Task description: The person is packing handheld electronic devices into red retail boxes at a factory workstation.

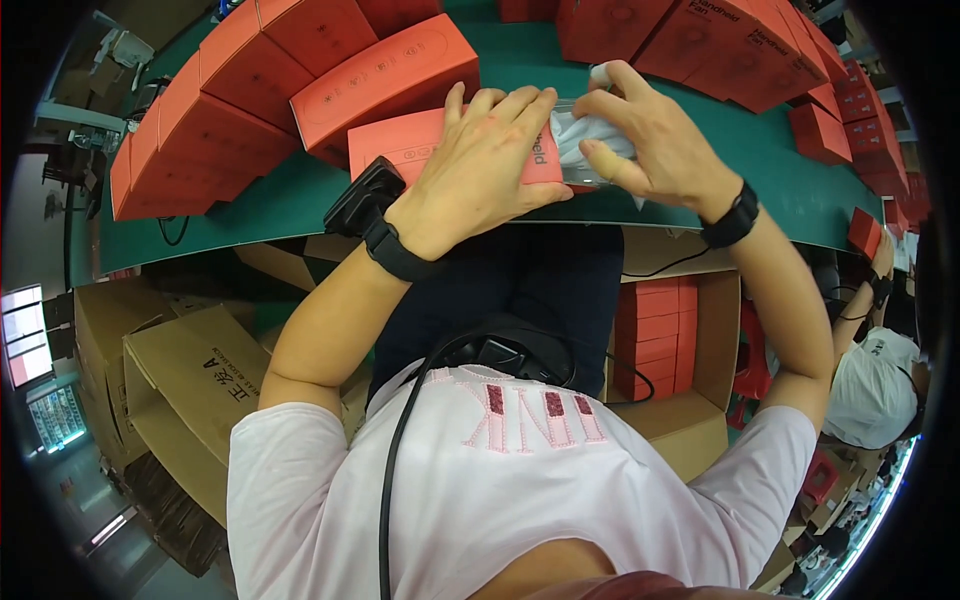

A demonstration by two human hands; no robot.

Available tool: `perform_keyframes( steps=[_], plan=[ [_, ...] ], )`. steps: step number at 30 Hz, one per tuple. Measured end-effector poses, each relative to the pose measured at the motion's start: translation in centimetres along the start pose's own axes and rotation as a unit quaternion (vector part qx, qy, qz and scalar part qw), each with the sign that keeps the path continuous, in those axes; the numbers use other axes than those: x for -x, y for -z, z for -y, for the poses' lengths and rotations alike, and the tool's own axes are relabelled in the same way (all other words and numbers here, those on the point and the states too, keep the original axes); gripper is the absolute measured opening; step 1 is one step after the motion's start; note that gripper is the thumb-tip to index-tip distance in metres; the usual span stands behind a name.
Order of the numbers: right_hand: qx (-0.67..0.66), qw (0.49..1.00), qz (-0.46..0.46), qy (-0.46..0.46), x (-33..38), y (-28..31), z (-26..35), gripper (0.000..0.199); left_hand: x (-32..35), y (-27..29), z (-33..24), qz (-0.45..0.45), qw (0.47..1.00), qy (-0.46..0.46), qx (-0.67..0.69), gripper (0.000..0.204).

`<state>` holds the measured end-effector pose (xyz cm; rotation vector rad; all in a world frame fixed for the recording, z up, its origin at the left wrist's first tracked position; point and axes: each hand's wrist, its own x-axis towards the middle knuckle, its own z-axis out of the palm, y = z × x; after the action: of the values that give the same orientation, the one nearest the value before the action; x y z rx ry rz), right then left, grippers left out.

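Observation:
A red carton (pixel 390 140) lies on the green table in front of me, its right end open. My left hand (pixel 490 150) spans it from above, fingers over the far side and thumb along the near side. From the open end sticks out a clear plastic tray (pixel 583 180) with a crumpled white wrapping (pixel 590 130) in it. My right hand (pixel 660 140) is curled round this wrapping, thumb and forefinger against it. Yellowish covering wraps the right thumb, and a white one sits on a fingertip. What is inside the wrapping is hidden.
Another red carton (pixel 385 85) lies just behind. Rows of red cartons stand at the left (pixel 235 100) and far right (pixel 700 45) of the green table (pixel 300 205). Below the table, an open cardboard box (pixel 700 430) holds red cartons. A co-worker (pixel 875 385) sits at the right.

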<state>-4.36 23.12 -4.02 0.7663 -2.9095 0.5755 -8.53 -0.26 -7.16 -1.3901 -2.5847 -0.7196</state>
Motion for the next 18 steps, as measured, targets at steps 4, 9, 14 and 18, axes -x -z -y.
perform_keyframes(
  steps=[4, 9, 14, 18],
  plan=[
    [0.12, 0.986, -0.108, 0.036, 1.1, -2.5, -0.2, 0.052, -0.1, -0.3, 0.2, -0.017, 1.0, -0.006, -0.007, 0.089],
    [-0.008, 0.964, -0.239, -0.117, 1.6, -0.9, -1.6, 0.063, 0.7, 0.3, 0.1, -0.01, 1.0, -0.004, -0.029, 0.105],
    [-0.208, 0.867, 0.102, -0.442, 3.6, 2.9, -2.5, 0.069, 1.6, 1.0, -0.5, -0.02, 0.995, 0.041, -0.089, 0.111],
    [-0.347, 0.886, -0.059, -0.301, 4.6, -2.9, -2.2, 0.049, 0.6, 0.1, -1.7, -0.045, 0.996, 0.041, -0.069, 0.095]
  ],
)
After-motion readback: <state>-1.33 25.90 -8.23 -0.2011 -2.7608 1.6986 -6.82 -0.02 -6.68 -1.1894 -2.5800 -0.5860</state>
